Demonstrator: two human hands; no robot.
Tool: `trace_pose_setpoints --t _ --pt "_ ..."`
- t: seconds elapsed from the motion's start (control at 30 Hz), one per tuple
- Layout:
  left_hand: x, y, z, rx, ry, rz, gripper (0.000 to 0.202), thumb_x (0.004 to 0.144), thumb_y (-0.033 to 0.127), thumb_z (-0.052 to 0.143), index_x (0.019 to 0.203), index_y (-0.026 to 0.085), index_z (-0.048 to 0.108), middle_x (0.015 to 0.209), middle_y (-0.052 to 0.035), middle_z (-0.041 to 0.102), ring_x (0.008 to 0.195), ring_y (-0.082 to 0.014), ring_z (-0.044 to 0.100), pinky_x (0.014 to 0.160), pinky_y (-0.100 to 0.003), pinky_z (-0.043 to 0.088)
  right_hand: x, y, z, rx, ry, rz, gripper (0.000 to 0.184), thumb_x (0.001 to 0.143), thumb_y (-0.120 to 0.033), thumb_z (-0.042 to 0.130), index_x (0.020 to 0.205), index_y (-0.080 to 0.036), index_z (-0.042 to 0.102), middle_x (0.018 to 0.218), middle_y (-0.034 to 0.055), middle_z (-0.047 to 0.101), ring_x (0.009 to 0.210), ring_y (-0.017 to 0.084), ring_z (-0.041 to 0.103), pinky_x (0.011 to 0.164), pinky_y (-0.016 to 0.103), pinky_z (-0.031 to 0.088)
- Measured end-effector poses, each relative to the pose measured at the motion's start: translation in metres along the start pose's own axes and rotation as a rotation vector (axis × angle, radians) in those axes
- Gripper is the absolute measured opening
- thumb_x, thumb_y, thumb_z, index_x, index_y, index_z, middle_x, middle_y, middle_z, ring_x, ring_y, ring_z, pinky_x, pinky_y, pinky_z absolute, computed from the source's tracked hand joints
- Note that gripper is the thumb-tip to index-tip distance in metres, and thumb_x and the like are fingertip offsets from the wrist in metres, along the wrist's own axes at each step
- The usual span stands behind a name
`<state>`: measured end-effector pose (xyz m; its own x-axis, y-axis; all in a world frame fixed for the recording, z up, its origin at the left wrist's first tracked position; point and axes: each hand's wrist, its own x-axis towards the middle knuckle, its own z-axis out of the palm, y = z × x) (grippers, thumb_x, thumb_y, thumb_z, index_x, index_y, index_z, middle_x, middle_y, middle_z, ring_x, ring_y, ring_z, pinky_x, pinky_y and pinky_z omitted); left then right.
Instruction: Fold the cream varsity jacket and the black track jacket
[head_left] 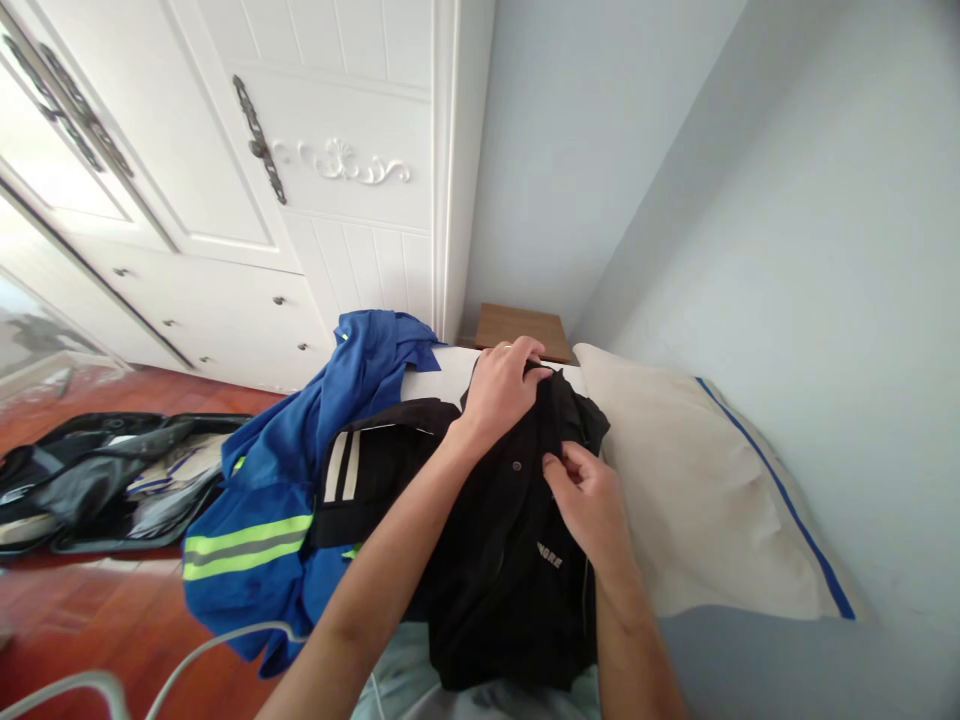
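Observation:
A black button-front jacket [480,540] lies spread in front of me, with small pale lettering on its chest and two cream stripes on one sleeve [352,480]. My left hand [506,385] is at the collar, its fingers curled over the black cloth. Lower down and to the right, my right hand [589,490] pinches the jacket's front edge between thumb and fingers. A grey button shows between the two hands. Under the striped sleeve lies a blue garment [292,480] with yellow-green and grey bands.
A cream pillow with a blue stripe [697,490] leans by the right wall. Behind the jacket stands a small wooden surface [521,328]. The white wardrobe [360,120] rises at the back left. An open suitcase [97,540] with clothes lies on the red floor; a white cable [217,645] crosses lower left.

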<state>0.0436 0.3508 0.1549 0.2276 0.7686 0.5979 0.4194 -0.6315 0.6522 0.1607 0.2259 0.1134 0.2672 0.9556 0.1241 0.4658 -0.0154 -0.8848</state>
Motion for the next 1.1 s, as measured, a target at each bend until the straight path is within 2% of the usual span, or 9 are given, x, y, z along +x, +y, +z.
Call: trace_pose_setpoints --t 0.1,0.17,0.27,0.37,0.5,0.63,0.87,0.97,1.1 --pt "-0.026 0.006 -0.02 0.081 0.127 -0.017 0.012 0.089 0.023 0.065 0.1 0.02 0.063 0.104 -0.0067 0.07 0.103 -0.0228 0.061 0.095 -0.038 0.046 0.004 0.014 -0.002 0.271 -0.045 0.135 0.03 0.08 -0.048 0.067 0.076 -0.019 0.067 0.063 -0.0001 0.06 0.059 0.016 0.055 0.054 0.025 0.047" --pt "-0.056 0.012 -0.038 0.051 0.176 -0.159 0.012 0.09 0.031 0.063 0.093 0.019 0.065 0.093 -0.0048 0.07 0.09 -0.0203 0.062 0.087 -0.034 0.049 0.003 0.021 -0.003 0.458 -0.08 0.206 0.032 0.077 -0.049 0.074 0.082 -0.018 0.071 0.07 0.0009 0.065 0.062 0.015 0.058 0.057 0.025 0.051" --pt "-0.103 0.021 -0.054 -0.042 -0.073 -0.417 0.022 0.09 0.042 0.063 0.087 0.02 0.069 0.084 -0.0026 0.07 0.076 -0.018 0.063 0.075 -0.03 0.049 0.001 0.024 -0.003 0.642 -0.132 0.264 0.034 0.072 -0.048 0.081 0.089 -0.018 0.075 0.078 0.0028 0.07 0.067 0.015 0.063 0.061 0.025 0.055" --pt "-0.131 0.024 -0.052 -0.04 -0.255 -0.553 0.028 0.087 0.044 0.065 0.1 0.02 0.072 0.095 -0.0053 0.073 0.083 -0.0205 0.065 0.077 -0.032 0.049 -0.002 0.023 -0.001 0.697 -0.157 0.279 0.035 0.069 -0.046 0.084 0.09 -0.018 0.076 0.08 0.0039 0.073 0.069 0.016 0.065 0.062 0.025 0.057" --pt "-0.134 0.022 -0.041 -0.055 -0.245 -0.561 0.028 0.089 0.041 0.062 0.102 0.018 0.072 0.095 -0.0066 0.073 0.081 -0.0209 0.064 0.077 -0.033 0.048 -0.007 0.022 -0.001 0.702 -0.17 0.28 0.04 0.07 -0.046 0.084 0.098 -0.018 0.077 0.087 0.0053 0.075 0.075 0.018 0.069 0.068 0.029 0.06" --pt "-0.126 0.018 -0.035 -0.244 -0.243 -0.543 0.022 0.085 0.038 0.065 0.078 0.017 0.071 0.072 -0.0021 0.067 0.066 -0.0164 0.059 0.062 -0.027 0.044 -0.014 0.025 -0.004 0.684 -0.196 0.255 0.043 0.073 -0.043 0.082 0.108 -0.019 0.075 0.094 0.0062 0.077 0.082 0.019 0.071 0.073 0.03 0.061" --pt "-0.132 0.004 -0.026 -0.727 -0.078 -0.826 0.023 0.074 0.037 0.077 0.074 0.015 0.07 0.064 0.0008 0.065 0.056 -0.0104 0.056 0.052 -0.02 0.039 -0.016 0.022 -0.008 0.631 0.009 0.282 0.049 0.061 -0.041 0.09 0.099 -0.015 0.075 0.08 0.0066 0.076 0.066 0.017 0.07 0.058 0.028 0.062" --pt "-0.135 0.007 -0.025 -0.705 0.007 -0.842 0.022 0.072 0.036 0.079 0.077 0.015 0.073 0.07 -0.001 0.07 0.061 -0.0122 0.06 0.056 -0.021 0.044 -0.016 0.02 -0.01 0.579 0.054 0.279 0.046 0.058 -0.042 0.09 0.091 -0.014 0.074 0.074 0.0059 0.075 0.063 0.019 0.07 0.058 0.032 0.064" --pt "-0.133 0.022 -0.026 -0.468 0.048 -0.676 0.013 0.077 0.03 0.073 0.08 0.016 0.075 0.072 -0.0017 0.071 0.066 -0.0141 0.062 0.06 -0.023 0.047 -0.019 0.019 -0.01 0.552 0.077 0.223 0.044 0.059 -0.042 0.09 0.089 -0.014 0.073 0.074 0.006 0.075 0.064 0.02 0.071 0.058 0.032 0.063"
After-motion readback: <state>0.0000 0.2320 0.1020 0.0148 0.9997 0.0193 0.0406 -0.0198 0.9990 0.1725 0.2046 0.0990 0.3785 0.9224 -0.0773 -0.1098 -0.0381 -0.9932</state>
